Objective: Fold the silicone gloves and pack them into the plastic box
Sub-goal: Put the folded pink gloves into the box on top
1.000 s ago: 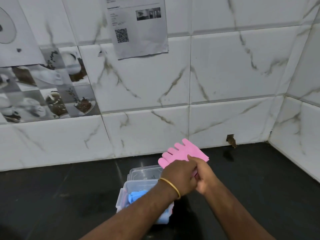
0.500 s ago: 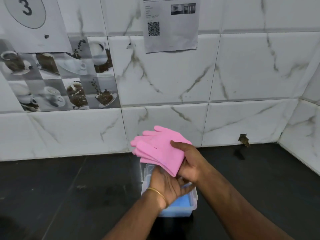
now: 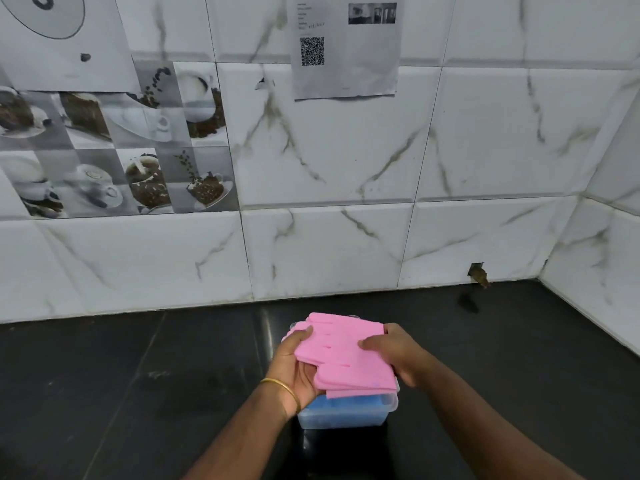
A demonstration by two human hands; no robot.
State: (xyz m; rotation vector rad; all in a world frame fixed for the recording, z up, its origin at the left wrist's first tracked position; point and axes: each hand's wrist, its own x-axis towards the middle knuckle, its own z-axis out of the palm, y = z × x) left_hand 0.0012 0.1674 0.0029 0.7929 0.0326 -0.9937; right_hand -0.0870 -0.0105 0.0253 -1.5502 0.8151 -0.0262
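Both hands, left (image 3: 298,367) and right (image 3: 398,355), grip pink gloves (image 3: 346,355) between them, box (image 3: 343,414) just beneath.

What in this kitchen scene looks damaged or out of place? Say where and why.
A broken hole gapes at the base of the wall tiles, right of the box, just above the counter. Its ragged brown edge breaks the clean tile line. Nothing else stands out.

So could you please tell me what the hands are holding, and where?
The folded pink gloves: left hand grips the left edge, right hand the right edge.
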